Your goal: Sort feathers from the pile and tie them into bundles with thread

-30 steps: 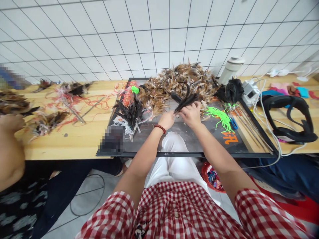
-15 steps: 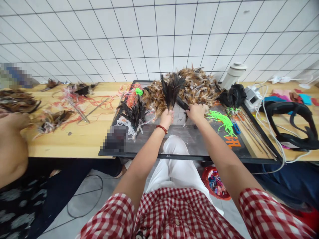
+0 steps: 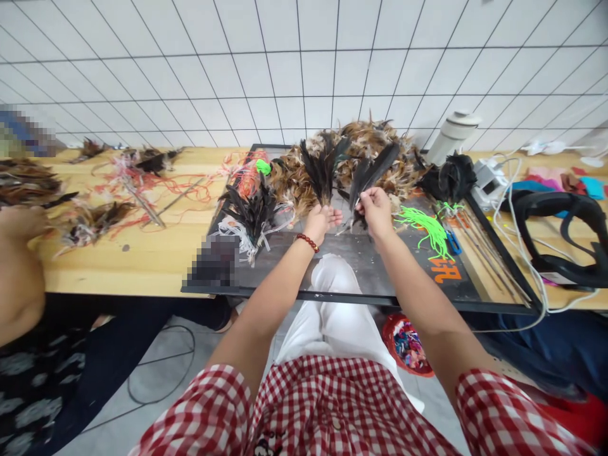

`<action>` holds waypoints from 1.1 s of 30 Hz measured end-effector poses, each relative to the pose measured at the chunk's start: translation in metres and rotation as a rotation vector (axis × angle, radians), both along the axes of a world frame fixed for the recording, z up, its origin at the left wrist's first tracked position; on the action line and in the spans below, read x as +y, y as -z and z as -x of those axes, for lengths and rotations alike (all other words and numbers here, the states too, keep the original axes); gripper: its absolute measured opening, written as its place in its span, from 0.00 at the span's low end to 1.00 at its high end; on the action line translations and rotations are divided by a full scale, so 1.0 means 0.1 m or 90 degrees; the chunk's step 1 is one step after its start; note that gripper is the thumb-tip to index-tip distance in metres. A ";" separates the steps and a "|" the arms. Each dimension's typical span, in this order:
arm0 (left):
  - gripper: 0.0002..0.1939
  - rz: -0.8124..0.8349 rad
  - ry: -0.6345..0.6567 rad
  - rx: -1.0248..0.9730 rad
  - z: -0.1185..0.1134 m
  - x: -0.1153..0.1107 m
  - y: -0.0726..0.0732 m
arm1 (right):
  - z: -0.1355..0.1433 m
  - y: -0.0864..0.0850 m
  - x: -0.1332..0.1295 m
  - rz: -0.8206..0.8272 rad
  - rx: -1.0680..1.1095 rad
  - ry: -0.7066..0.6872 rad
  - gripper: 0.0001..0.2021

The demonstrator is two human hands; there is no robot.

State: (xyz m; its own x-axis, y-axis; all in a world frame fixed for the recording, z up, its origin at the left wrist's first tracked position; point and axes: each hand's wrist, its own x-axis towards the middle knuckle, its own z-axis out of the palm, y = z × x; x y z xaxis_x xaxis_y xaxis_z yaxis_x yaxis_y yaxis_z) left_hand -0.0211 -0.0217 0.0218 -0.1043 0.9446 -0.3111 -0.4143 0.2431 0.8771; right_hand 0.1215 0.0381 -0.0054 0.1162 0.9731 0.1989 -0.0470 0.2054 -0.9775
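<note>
My left hand (image 3: 323,223) is closed around the base of a bunch of dark feathers (image 3: 319,166), which fans upward from it. Some of its fingers stretch out to the right. Pinched in my right hand (image 3: 376,212) is a long black feather (image 3: 377,168), raised and slanting up to the right. Behind both hands lies a big heap of brown feathers (image 3: 363,136). Another dark feather bunch (image 3: 249,206) rests on the black-framed board (image 3: 285,272), left of my left hand. Right of my right hand lie bright green strings (image 3: 425,228).
At right are a black feather bundle (image 3: 449,180), thin sticks (image 3: 489,253), a white bottle (image 3: 453,136), a white device (image 3: 489,180) with a cable, and a black headband (image 3: 560,253). On the left, a co-worker's hand (image 3: 23,221) holds brown feathers, near pink strings (image 3: 185,180). A red basket (image 3: 387,332) stands below.
My right hand has lifted the black feather from lying low to upright beside the bunch. My left hand's fingers have opened out somewhat, still with the bunch. The view has shifted slightly.
</note>
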 end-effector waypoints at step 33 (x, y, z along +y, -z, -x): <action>0.11 0.002 0.030 0.051 -0.02 -0.04 -0.03 | 0.15 0.02 -0.24 -0.015 -0.115 -0.121 0.24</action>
State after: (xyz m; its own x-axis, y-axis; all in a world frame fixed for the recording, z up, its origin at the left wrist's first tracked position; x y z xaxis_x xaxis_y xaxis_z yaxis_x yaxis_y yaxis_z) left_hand -0.0189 -0.0256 0.0247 -0.0845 0.9483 -0.3060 -0.3303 0.2631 0.9065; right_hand 0.1065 0.0141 -0.0075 -0.1072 0.9689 0.2230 0.0874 0.2326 -0.9686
